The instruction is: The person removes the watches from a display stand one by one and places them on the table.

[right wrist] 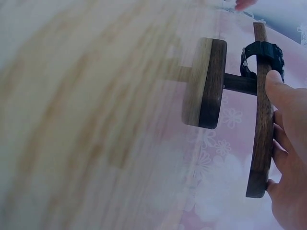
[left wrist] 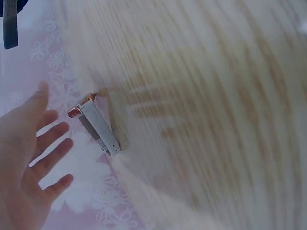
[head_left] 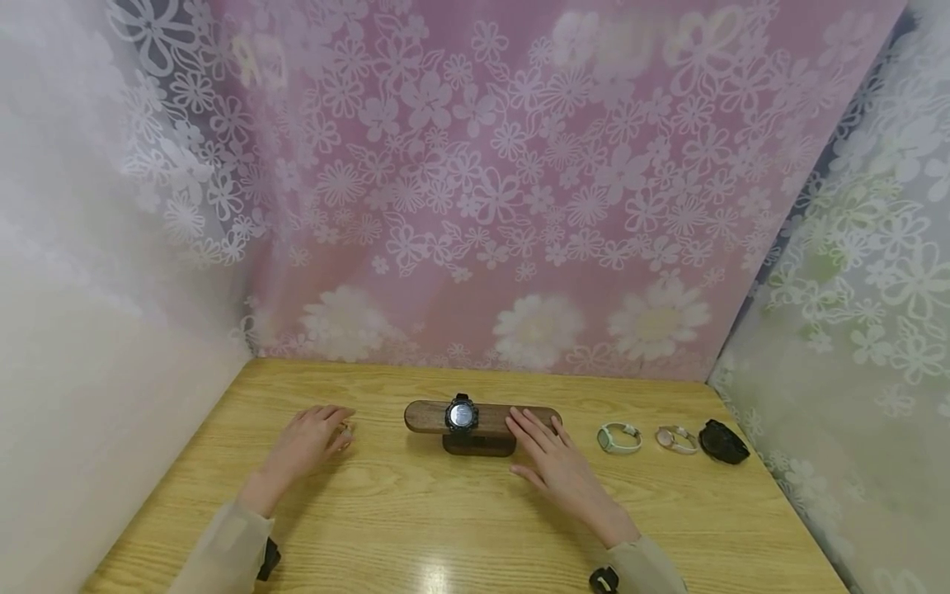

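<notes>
A wooden watch stand (head_left: 493, 419), a long rounded bar on a short post and base, stands mid-table. Strapped round its left part is a black digital watch (head_left: 462, 415). My right hand (head_left: 552, 462) rests with extended fingers on the right part of the bar; in the right wrist view the thumb (right wrist: 274, 79) lies on it close to the black watch. Off to the left, my left hand (head_left: 308, 441) is beside a white watch (left wrist: 98, 124) with rose-gold parts, standing on its side. Its fingers are spread around that watch, which the hand mostly hides in the head view.
Along the right of the wooden table (head_left: 416, 511) lie a pale green watch (head_left: 618, 439), a pink-and-white watch (head_left: 675, 440) and a bulky black watch (head_left: 723, 442). Floral curtain (head_left: 512, 206) hangs behind the back edge, and more fabric encloses both sides.
</notes>
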The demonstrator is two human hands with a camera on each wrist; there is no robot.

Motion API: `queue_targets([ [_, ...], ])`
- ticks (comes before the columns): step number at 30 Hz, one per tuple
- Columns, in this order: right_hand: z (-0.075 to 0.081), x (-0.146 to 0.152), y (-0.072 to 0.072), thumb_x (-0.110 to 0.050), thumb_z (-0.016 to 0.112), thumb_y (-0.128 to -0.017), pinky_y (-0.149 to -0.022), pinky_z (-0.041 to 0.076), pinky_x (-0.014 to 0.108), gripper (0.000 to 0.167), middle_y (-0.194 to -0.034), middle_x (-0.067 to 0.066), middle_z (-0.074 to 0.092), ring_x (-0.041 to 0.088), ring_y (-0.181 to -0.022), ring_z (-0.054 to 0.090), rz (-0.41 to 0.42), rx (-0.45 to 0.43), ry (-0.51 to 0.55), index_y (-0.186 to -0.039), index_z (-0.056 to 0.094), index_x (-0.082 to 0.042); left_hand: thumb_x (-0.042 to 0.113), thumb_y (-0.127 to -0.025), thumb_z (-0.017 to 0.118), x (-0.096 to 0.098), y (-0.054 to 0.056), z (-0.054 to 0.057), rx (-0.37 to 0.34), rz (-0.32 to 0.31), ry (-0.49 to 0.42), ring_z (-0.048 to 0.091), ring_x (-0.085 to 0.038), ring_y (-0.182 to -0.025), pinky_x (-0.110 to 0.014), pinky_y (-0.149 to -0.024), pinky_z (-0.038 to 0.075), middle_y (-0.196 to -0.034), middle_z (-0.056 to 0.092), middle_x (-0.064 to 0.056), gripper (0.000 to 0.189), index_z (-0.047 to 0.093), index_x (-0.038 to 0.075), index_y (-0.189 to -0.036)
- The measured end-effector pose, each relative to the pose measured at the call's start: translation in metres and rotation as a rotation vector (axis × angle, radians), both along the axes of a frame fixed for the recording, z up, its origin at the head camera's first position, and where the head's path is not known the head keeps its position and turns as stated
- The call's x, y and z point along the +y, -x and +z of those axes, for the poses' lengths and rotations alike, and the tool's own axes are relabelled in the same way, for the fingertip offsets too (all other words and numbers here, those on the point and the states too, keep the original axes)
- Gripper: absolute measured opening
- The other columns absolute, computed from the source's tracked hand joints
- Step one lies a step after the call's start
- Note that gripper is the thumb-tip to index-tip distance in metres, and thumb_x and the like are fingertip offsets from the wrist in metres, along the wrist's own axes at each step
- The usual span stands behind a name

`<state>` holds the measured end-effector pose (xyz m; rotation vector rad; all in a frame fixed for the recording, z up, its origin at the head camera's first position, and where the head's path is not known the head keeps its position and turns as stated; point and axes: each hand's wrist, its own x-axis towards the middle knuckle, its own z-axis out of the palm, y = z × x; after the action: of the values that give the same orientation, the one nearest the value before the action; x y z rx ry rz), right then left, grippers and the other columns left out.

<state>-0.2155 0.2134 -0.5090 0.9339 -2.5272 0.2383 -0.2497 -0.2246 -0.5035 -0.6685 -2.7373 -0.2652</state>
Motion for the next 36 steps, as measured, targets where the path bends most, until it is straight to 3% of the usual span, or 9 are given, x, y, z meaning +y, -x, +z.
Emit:
queue_targets([
  [9,0.000,0.000,0.000,-0.034,0.073,-0.093,-0.118,0.028,0.060,0.075,-0.161,0.010,0.038,0.032,-0.147,0.037,-0.002,-0.008,0.017,-0.156,0.040,-0.008,0.025,-0.087,0.081,0.019,0.001,0.002,0.250,-0.071,-0.047,0.067,-0.035,-0.110,-0.056,-0.099,0.050,-0.122,0.070,-0.015,0.052,0.065,0.003,-0.131],
  [20,-0.004,0.001,0.002,-0.037,0.069,-0.095,-0.117,0.028,0.059,0.074,-0.161,0.011,0.039,0.032,-0.146,0.038,0.004,0.023,0.002,-0.156,0.041,-0.007,0.031,-0.086,0.080,0.067,0.004,0.020,0.316,-0.169,-0.090,0.064,-0.034,-0.116,-0.056,-0.104,0.048,-0.129,0.067,-0.013,0.062,0.060,0.005,-0.139],
  [24,-0.004,0.002,0.001,-0.037,0.069,-0.095,-0.118,0.027,0.059,0.074,-0.162,0.010,0.038,0.031,-0.147,0.037,0.004,0.013,0.002,-0.156,0.040,-0.008,0.036,-0.090,0.076,0.091,0.009,0.025,0.301,-0.208,-0.087,0.063,-0.033,-0.119,-0.054,-0.105,0.048,-0.132,0.066,-0.012,0.062,0.058,0.006,-0.141],
  [29,-0.003,0.002,0.001,-0.035,0.072,-0.093,-0.119,0.027,0.059,0.076,-0.162,0.009,0.037,0.031,-0.147,0.037,0.003,0.009,0.007,-0.156,0.040,-0.008,0.046,-0.094,0.068,0.119,0.014,0.031,0.221,-0.236,-0.055,0.060,-0.030,-0.124,-0.051,-0.110,0.044,-0.137,0.063,-0.010,0.065,0.053,0.009,-0.147],
  [36,0.000,0.001,0.000,-0.036,0.072,-0.094,-0.119,0.026,0.058,0.075,-0.163,0.009,0.036,0.030,-0.149,0.035,-0.007,-0.010,-0.007,-0.157,0.039,-0.009,0.056,-0.092,0.066,0.143,0.022,0.029,0.133,-0.259,-0.009,0.054,-0.029,-0.132,-0.051,-0.114,0.039,-0.145,0.057,-0.009,0.076,0.048,0.010,-0.150],
])
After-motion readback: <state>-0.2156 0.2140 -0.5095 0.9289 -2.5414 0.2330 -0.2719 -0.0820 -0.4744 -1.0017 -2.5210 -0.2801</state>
